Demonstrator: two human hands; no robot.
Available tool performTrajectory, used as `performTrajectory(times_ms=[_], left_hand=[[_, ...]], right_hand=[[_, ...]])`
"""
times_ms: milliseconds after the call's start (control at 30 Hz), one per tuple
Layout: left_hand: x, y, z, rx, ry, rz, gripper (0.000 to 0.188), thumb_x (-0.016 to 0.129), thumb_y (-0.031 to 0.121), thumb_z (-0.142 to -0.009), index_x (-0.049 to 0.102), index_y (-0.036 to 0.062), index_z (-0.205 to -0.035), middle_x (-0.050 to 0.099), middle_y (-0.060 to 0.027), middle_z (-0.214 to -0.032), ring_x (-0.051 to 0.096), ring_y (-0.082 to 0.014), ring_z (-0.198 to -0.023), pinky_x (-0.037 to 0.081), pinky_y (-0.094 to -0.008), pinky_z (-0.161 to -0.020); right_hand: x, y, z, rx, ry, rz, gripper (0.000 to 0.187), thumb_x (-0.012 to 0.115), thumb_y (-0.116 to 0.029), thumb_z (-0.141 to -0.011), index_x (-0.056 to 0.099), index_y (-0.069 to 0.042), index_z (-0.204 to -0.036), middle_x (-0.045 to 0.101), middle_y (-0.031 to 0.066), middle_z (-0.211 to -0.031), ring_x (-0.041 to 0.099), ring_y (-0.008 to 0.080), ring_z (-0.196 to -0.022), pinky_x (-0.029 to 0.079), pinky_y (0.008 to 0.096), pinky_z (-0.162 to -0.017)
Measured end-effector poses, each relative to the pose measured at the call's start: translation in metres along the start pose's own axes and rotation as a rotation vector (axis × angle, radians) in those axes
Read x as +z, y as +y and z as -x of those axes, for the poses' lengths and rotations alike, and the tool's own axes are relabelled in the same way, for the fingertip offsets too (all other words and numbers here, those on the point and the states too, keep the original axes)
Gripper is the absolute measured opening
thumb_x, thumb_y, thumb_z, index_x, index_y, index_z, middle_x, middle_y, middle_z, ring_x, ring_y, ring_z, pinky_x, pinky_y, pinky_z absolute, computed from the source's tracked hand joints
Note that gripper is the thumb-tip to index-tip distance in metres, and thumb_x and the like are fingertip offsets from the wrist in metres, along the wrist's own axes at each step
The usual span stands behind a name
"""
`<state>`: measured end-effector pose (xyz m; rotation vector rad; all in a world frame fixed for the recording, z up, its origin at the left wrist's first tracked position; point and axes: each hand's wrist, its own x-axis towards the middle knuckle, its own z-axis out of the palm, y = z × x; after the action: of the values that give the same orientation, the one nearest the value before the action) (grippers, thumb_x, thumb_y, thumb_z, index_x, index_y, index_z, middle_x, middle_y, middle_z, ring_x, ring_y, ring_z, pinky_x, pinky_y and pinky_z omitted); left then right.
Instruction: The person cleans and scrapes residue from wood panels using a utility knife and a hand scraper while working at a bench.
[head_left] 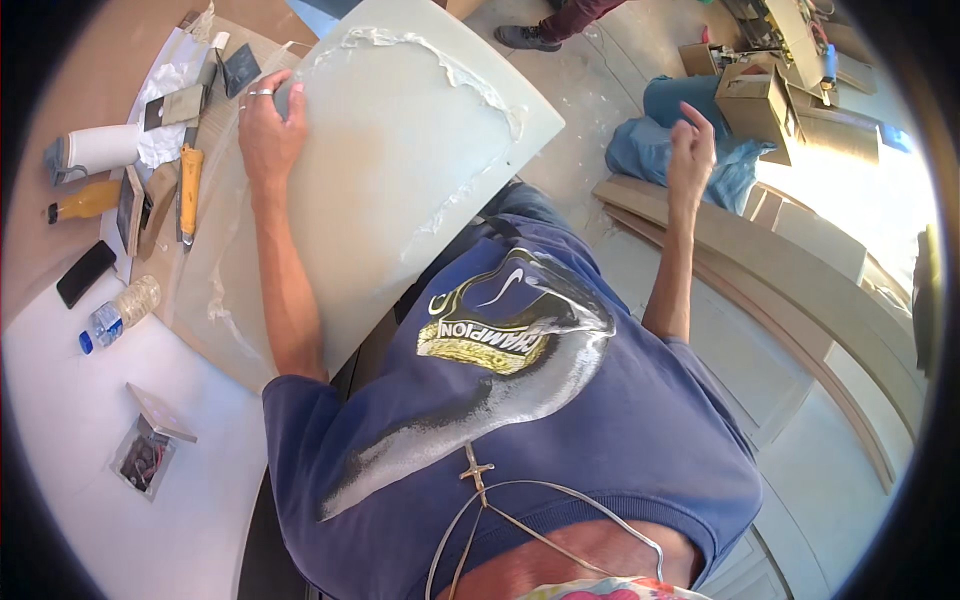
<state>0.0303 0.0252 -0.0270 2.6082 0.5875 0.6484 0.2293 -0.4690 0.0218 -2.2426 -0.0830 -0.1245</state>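
Note:
A large pale panel (370, 180) lies before me, with rough, whitish smears of paste along its far and right edges. My left hand (272, 125), a ring on one finger, rests on its left part, thumb apart from the loosely bent fingers. Raised in the air to the right of the panel is my right hand (692, 150); its index finger is extended and bent, the others are curled, and nothing shows in it. A dark scraper blade (240, 70) lies just beyond my left hand. Nearby are a yellow-handled tool (189, 195) and a grey block (183, 106).
On the left lie a white roll (103, 147), an orange bottle (85, 202), a phone (87, 273) and a clear plastic bottle (122, 313). A table socket (145, 455) stands open. To the right are a blue bag (640, 150), cardboard box (757, 100) and long boards (800, 255). Another person's shoe (527, 38) shows beyond.

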Motion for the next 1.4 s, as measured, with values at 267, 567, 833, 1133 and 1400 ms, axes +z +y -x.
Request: performTrajectory(times_ms=[267,567,833,1133,1400], left_hand=[[-0.006,-0.027,0.007,-0.033,-0.004,-0.095,0.027,0.066,0.022,-0.098,0.069,0.0056,-0.119,0.070,-0.0145,-0.119,0.064,-0.0329,-0.113,0.051,-0.0434,-0.097],[-0.021,0.061,0.099,0.121,0.021,-0.104,0.028,0.074,0.017,-0.091,0.068,0.0099,-0.118,0.066,-0.0110,-0.124,0.062,-0.0317,-0.118,0.047,-0.0470,-0.101],[0.003,0.051,0.125,0.100,0.115,-0.111,0.037,0.085,0.024,-0.080,0.070,0.0116,-0.111,0.066,-0.0075,-0.117,0.061,-0.0314,-0.114,0.046,-0.0484,-0.098],[0.001,0.019,0.144,0.101,0.191,-0.097,0.023,0.083,0.012,-0.082,0.070,0.0104,-0.100,0.066,-0.0089,-0.114,0.063,-0.0330,-0.108,0.049,-0.0465,-0.090],[0.009,0.004,0.151,0.102,0.248,-0.058,0.021,0.081,0.006,-0.083,0.069,0.0079,-0.100,0.066,-0.0096,-0.113,0.063,-0.0323,-0.112,0.049,-0.0456,-0.095]], right_hand=[[0.061,0.018,0.047,0.035,-0.317,-0.067,0.040,0.064,-0.009,-0.095,0.063,-0.009,-0.135,0.069,0.0084,-0.088,0.069,0.0193,-0.081,0.054,0.0337,-0.075],[0.109,-0.007,0.094,-0.232,-0.677,-0.062,0.051,0.071,-0.008,-0.091,0.059,-0.013,-0.140,0.068,0.0146,-0.112,0.071,0.0269,-0.092,0.056,0.0403,-0.081],[0.123,0.053,0.076,-0.323,-0.724,0.027,0.049,0.069,-0.013,-0.095,0.057,-0.014,-0.143,0.071,0.0146,-0.109,0.072,0.0264,-0.090,0.056,0.0410,-0.078],[0.150,0.055,0.087,-0.324,-0.718,-0.043,0.046,0.068,-0.014,-0.093,0.059,-0.015,-0.138,0.072,0.0146,-0.106,0.072,0.0302,-0.089,0.056,0.0434,-0.080],[0.157,0.076,0.104,-0.257,-0.777,-0.038,0.046,0.068,-0.015,-0.094,0.059,-0.014,-0.138,0.072,0.0154,-0.105,0.072,0.0317,-0.089,0.056,0.0443,-0.080]])
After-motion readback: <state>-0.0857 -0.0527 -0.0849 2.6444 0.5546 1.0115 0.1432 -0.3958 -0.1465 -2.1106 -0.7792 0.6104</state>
